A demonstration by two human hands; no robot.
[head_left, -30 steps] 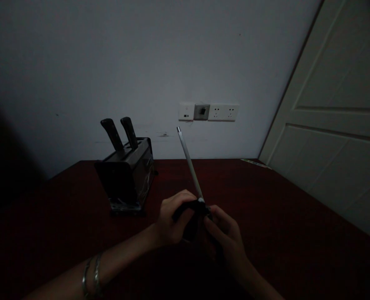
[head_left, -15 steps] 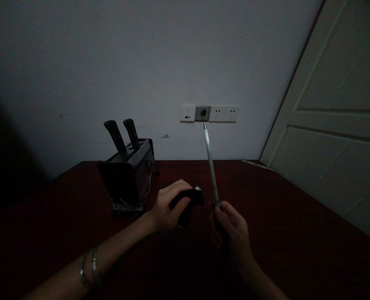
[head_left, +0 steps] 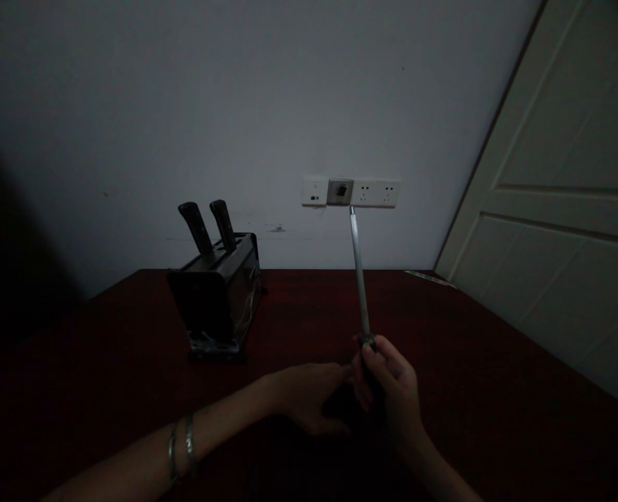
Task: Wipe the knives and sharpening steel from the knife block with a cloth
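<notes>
A dark red desk [head_left: 486, 348] carries a black knife block [head_left: 198, 307]. To the block's right, a honing steel [head_left: 359, 275] points up, leaning slightly left, its dark handle in the right hand [head_left: 401, 390], whose grip is closed around it. In front of the block and to its right, the left hand [head_left: 306, 394] has thumb and fingers parted; shadow hides whether that grip holds anything. Two black knife handles [head_left: 196, 226] jut from the block's top.

Two hands [head_left: 311, 394] [head_left: 401, 390] here, one metal rod [head_left: 359, 272], two bracelets [head_left: 189, 442], one knife block [head_left: 198, 307], two handles [head_left: 196, 226] in it, one table [head_left: 309, 307], one door [head_left: 564, 146]!
</notes>
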